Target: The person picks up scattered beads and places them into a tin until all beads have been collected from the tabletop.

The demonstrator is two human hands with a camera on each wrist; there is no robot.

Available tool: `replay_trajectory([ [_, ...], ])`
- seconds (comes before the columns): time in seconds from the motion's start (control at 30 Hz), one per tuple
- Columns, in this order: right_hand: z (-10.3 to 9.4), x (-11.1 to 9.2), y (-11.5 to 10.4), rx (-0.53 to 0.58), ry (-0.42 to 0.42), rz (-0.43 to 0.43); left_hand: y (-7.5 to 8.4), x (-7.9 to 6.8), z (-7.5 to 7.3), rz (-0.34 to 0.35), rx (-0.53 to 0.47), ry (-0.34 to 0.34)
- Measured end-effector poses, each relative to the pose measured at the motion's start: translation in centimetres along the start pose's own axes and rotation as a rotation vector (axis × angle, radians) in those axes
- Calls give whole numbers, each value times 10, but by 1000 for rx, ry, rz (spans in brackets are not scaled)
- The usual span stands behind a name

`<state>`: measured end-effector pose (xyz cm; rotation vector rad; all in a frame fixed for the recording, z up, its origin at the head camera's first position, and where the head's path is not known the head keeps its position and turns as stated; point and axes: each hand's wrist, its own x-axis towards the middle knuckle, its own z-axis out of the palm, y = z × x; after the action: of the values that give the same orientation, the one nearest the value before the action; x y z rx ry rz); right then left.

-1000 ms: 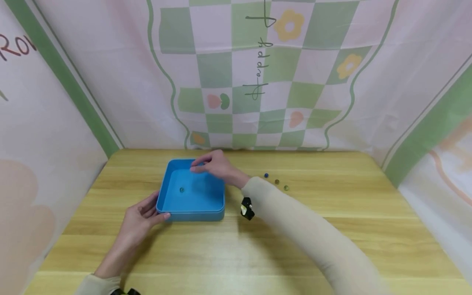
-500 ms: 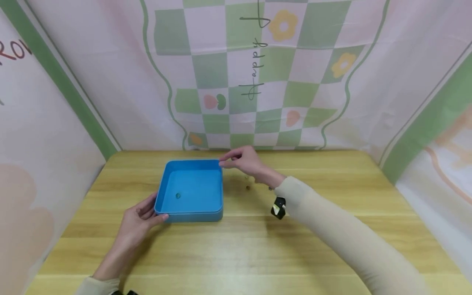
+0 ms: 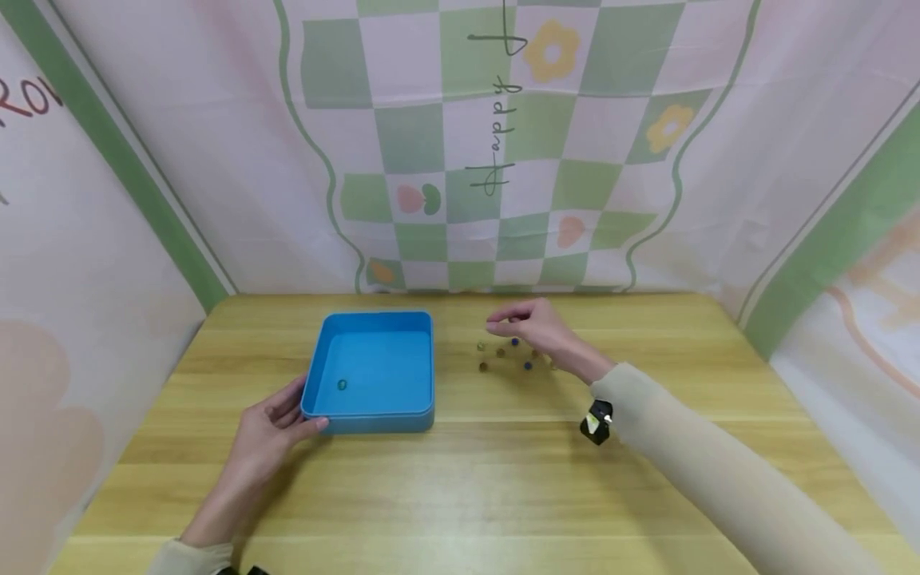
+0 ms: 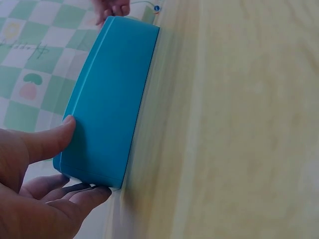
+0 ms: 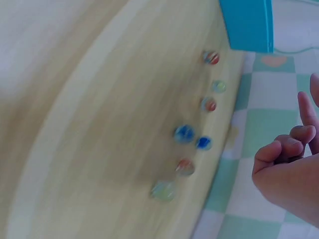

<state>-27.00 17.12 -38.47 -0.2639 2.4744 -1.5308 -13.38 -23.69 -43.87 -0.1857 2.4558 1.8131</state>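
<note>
The left hand [image 3: 262, 439] grips the near left corner of the blue box [image 3: 381, 422], its thumb laid on the front wall and its other fingers around the left side. The right hand [image 3: 539, 329] hangs above the table with its thumb and forefinger stretched out and a slight gap between them; its other fingers are folded in toward the palm. Just below and beside that hand, seven loose marbles [image 5: 184, 133] lie in a loose cluster on the wood: two blue, two pale green and three with reddish-brown streaks. One clear, greenish marble [image 3: 342, 384] sits inside the box, on its floor toward the left wall. The box stands flat on the wooden table [image 3: 460, 495], to the left of the cluster and apart from it. Both arms wear beige sleeves [image 3: 719, 471], and a black device [image 3: 596, 422] is fixed at the right wrist. Behind the table hangs a cloth [image 3: 481, 136] with green and white checks, yellow flowers and the word "Happy".
</note>
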Motion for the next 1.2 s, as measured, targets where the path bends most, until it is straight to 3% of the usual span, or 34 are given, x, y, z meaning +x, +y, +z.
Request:
replay_trajectory([
  [0.23,-12,-13,18,11,9,29,-1,0,-1,-1,-5,4],
  [0.63,-36,-31,49,-71,40,58,-1,1,0,4,3,4],
  [1.2,-54,-39,77,-129,44,82,-1,0,1,-4,7,7],
])
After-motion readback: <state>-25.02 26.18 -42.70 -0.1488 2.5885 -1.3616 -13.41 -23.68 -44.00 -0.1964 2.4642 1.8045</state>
